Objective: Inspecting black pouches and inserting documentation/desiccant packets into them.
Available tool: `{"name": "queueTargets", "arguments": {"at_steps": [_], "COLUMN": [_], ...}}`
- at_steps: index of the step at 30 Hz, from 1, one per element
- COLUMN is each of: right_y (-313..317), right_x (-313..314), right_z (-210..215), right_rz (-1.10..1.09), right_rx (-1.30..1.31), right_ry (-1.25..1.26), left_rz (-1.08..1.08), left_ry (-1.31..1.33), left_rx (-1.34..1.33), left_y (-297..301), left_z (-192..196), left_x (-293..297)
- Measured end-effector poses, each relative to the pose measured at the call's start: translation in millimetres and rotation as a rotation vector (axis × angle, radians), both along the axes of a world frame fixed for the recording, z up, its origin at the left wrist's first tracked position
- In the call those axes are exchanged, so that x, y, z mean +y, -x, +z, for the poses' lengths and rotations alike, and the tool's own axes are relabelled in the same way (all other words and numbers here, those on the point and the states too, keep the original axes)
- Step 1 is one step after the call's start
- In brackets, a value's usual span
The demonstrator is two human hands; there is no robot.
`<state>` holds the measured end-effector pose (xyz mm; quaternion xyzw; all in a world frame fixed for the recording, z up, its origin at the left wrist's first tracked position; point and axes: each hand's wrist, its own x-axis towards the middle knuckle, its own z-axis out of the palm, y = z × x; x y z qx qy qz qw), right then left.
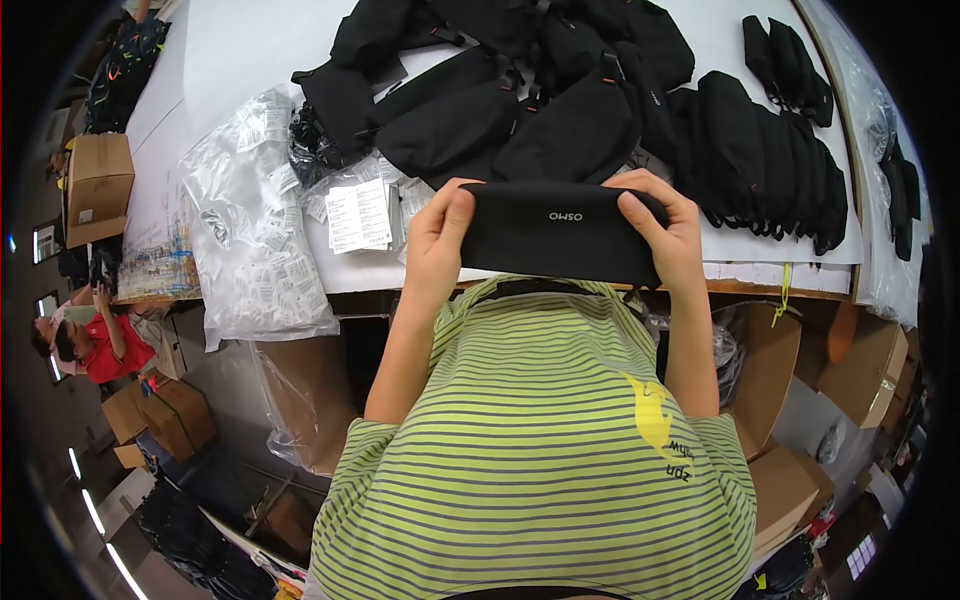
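A flat black fabric pouch [555, 245] with pale lettering is stretched level at the table's near edge, close to my body. My left hand [440, 228] grips its left end, thumb on the face toward me and fingers behind. At the other end my right hand [668, 228] pinches it the same way. Just beyond lies a heap of black bags [565, 130] with small orange tabs and straps. Right of the heap, several similar black pouches [745, 150] stand packed in a row. White printed cards [358, 215] lie left of my left hand.
A clear plastic bag full of labels [255, 220] hangs over the table's front edge at left. Two black pouches [785, 65] lie at the far right. Cardboard boxes [760, 370] stand below the white table [240, 40]. A person in red [110, 345] is off to the left.
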<state>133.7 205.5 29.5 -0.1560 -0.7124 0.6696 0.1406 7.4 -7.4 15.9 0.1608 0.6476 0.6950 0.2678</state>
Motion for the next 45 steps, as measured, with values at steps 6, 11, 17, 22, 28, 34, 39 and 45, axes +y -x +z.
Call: {"name": "queueTargets", "arguments": {"at_steps": [6,11,17,22,28,34,39,45], "right_y": [1,0,5,7,12,10,10,0], "right_x": [-2,-3,-6,0,-8,-1,-3,-11], "right_z": [1,1,-5,-8,-11,-9,-11,-17], "right_rz": [-0.088,-0.161,-0.158,-0.269,-0.209,-0.203,0.164,0.397], "right_rx": [-0.013,-0.074,-0.069,-0.152,-0.166,-0.187,-0.334,-0.096], "right_ry": [-0.016,0.233,0.18,0.364,0.446,0.568,0.641,0.827], "left_rz": [0.054,0.538,-0.512,-0.042,-0.67,-0.213,-0.225,0.059], "left_ry": [0.363,0.36,0.676,1.189,0.763,0.603,0.1,-0.021], "left_rx": [0.439,0.726,1.187,1.105,1.117,0.958,0.909,0.044], "left_y": [3,36,-9,41,-8,37,25,12], "left_z": [23,13,38,2,42,34,31,25], "left_x": [-1,-32,-14,-61,-25,-45,-34,-22]}}
